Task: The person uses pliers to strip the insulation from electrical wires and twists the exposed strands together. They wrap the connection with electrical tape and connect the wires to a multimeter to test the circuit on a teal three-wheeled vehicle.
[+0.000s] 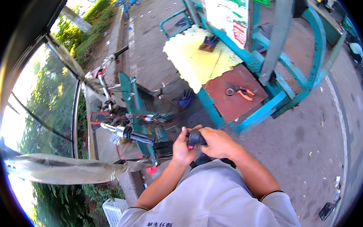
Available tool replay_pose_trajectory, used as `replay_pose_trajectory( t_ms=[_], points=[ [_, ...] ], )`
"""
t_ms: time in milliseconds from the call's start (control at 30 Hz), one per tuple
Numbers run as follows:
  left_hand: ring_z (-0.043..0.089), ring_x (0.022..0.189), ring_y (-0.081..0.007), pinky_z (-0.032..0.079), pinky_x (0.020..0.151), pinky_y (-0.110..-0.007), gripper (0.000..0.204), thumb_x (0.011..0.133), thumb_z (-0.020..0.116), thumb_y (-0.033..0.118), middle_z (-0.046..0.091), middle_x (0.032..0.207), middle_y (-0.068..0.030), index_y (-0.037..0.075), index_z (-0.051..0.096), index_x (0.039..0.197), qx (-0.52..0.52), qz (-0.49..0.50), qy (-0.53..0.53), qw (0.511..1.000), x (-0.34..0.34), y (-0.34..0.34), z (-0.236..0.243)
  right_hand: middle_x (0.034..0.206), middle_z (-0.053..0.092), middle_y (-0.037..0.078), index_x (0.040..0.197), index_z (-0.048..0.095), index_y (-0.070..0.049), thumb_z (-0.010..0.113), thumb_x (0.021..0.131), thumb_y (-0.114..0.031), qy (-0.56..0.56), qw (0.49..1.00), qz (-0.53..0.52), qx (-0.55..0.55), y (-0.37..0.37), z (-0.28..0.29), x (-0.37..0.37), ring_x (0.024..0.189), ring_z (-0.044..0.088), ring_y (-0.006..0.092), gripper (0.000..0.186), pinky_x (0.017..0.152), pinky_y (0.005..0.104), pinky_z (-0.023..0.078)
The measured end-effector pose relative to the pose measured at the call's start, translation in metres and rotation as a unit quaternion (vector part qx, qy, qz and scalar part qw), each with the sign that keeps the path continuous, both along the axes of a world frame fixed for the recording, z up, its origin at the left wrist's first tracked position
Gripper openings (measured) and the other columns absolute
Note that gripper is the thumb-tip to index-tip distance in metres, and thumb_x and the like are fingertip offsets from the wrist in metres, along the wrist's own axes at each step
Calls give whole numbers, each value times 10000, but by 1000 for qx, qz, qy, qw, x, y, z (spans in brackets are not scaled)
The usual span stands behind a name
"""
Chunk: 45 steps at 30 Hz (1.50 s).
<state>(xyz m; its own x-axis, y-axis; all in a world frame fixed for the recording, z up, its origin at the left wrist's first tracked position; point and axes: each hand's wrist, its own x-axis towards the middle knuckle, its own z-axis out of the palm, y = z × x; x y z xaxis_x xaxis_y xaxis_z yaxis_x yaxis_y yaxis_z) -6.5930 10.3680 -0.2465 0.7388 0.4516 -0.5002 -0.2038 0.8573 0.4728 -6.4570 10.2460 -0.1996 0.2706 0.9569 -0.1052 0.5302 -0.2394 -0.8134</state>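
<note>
In front of my waist, both hands are closed around a black rounded part (196, 138) with a small pink-red spot; it may be a handlebar grip or switch housing, but the fingers hide much of it. My left hand (182, 150) holds it from the left side. Over its right end my right hand (219, 143) is wrapped. Just left of my hands is a handlebar (129, 133) with a black grip. Loose wires (150, 118) lie over the teal front frame of the three-wheeled vehicle.
Orange-handled pliers (243, 93) and a tape roll (230, 91) lie on a reddish-brown board (218, 102). Beside it, yellow foam (187, 53) bears a dark glove (208, 43). A blue glove (185, 99) rests on the footwell. Teal rails (265, 110) edge the right; a windshield (44, 104) stands left.
</note>
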Motion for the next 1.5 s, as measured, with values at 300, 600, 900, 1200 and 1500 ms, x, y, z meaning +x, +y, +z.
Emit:
replay_pose_trajectory(
  t_ms=[300,600,900,1200,1500],
  points=[
    [643,1148,-305,509,1026,-473,365,1100,438,391,665,1275,-182,89,610,988,32,46,26,998,-1,0,-8,1045,641,159,1163,618,-19,753,840,-158,-82,995,-24,50,1,-11,-12,1010,659,369,377,840,492,531],
    [653,1110,-280,495,1030,-446,355,1107,440,353,681,1242,-167,74,609,966,10,49,26,998,6,4,-10,994,618,172,1156,621,4,751,752,-58,-136,981,-78,111,0,-11,-15,940,645,381,429,787,478,523],
    [649,1098,-281,474,1042,-454,360,1120,391,354,673,1243,-175,95,576,953,7,81,38,996,7,-4,7,977,593,161,1178,612,38,779,735,-56,-177,971,-76,141,3,-15,-21,865,634,359,482,754,466,509],
    [645,1109,-268,511,983,-477,341,1076,503,402,677,1281,-148,85,612,1009,25,52,46,997,15,-2,-1,970,619,163,1142,619,4,705,740,-33,-148,976,-90,134,4,-14,-10,901,638,369,413,766,479,519],
    [631,1206,-269,476,1091,-456,385,1098,443,377,670,1268,-133,36,591,1197,18,34,18,999,14,9,-14,962,603,141,1187,604,27,616,842,-132,-183,966,-100,150,2,-26,-6,876,643,332,380,749,465,514]
  ],
)
